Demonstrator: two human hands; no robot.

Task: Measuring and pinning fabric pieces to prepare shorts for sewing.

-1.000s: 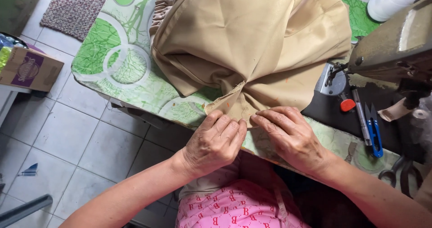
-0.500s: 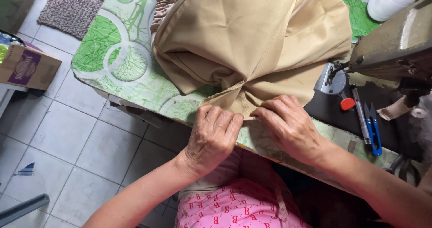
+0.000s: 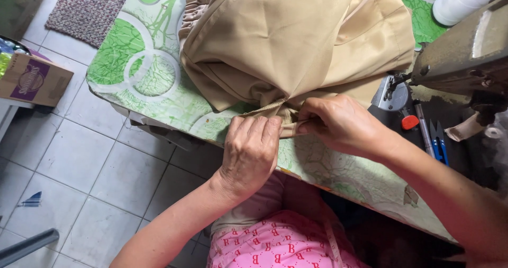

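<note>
Two hands pinch one gathered edge of tan fabric (image 3: 296,40).

Your left hand (image 3: 250,152) and right hand (image 3: 338,124) close their fingers on the cloth's bunched hem, almost touching each other at the green-patterned table's (image 3: 132,72) near edge. Beyond your grip the fabric lies heaped; right of it stand a sewing machine (image 3: 465,51), a red-tipped tool (image 3: 409,122) and blue snips (image 3: 438,141).

Left hand (image 3: 250,152) and right hand (image 3: 338,124) pinch a gathered fold at the near edge of tan fabric (image 3: 296,40), fingertips close together. Fabric heaped on worktop (image 3: 132,72) covered in green-and-white patterned cloth. Sewing machine (image 3: 465,51) at right; blue snips (image 3: 438,146) and a pen beside it. Cardboard box (image 3: 32,80) and woven mat (image 3: 87,6) on tiled floor (image 3: 79,167).
</note>
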